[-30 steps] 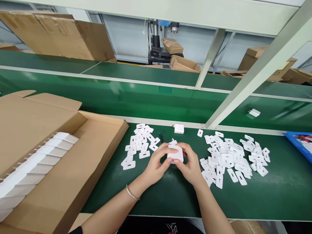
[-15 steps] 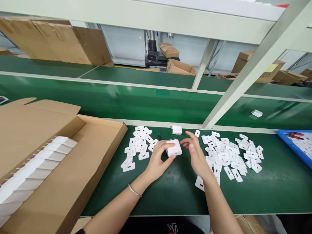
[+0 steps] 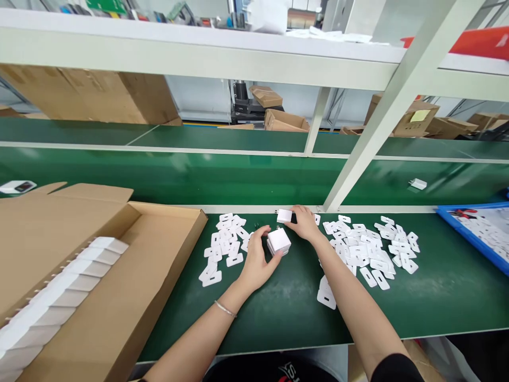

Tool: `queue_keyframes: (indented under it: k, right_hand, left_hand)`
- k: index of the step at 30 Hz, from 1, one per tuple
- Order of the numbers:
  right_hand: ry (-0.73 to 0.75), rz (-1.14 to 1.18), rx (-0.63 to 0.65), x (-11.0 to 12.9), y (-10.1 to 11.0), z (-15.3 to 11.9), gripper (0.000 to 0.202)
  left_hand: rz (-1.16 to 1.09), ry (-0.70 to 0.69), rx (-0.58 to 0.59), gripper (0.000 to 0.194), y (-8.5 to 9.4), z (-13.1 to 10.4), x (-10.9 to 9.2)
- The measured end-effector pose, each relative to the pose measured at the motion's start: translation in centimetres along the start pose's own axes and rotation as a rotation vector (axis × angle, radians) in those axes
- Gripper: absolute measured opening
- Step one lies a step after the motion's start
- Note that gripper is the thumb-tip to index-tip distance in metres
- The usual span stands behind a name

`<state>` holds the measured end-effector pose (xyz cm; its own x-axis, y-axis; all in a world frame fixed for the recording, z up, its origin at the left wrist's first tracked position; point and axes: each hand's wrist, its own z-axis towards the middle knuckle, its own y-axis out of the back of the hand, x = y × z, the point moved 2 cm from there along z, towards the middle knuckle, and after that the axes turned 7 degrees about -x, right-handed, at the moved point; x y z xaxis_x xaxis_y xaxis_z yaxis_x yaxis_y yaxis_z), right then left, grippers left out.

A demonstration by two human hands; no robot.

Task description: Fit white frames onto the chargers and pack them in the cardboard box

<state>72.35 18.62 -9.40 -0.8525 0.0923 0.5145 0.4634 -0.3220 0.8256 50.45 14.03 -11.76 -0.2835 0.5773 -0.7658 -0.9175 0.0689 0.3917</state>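
Observation:
My left hand (image 3: 258, 257) is closed around white plug-in chargers (image 3: 279, 240), which look stacked one on another, with thumb and fingers at their sides. Farther back, my right hand (image 3: 304, 224) grips another white charger (image 3: 283, 216) by its right end. The metal prongs of that charger point left. Flat white plates with a small slot lie in a pile (image 3: 225, 241) left of my hands. A bigger pile of the same plates (image 3: 361, 249) spreads to the right, partly behind my right forearm.
An open cardboard box (image 3: 167, 254) with a row of white chargers (image 3: 67, 286) stands at left. A blue-rimmed tray (image 3: 473, 241) holds more white pieces and red-handled pliers (image 3: 463, 213) at right. A slanted metal post (image 3: 358, 154) rises behind the green table (image 3: 286, 313).
My right hand has moved back and left and taken hold of the charger at the rear. My left hand keeps its chargers, now turned slightly. The camera view has tilted up.

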Motion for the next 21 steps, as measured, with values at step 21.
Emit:
queue_keyframes:
  k: [21]
  right_hand:
    - [-0.104, -0.090, -0.133, -3.2, 9.2, -6.0, 0.036]
  left_hand:
    - [-0.354, -0.094, -0.179, 0.024, 2.3, -0.1, -3.4]
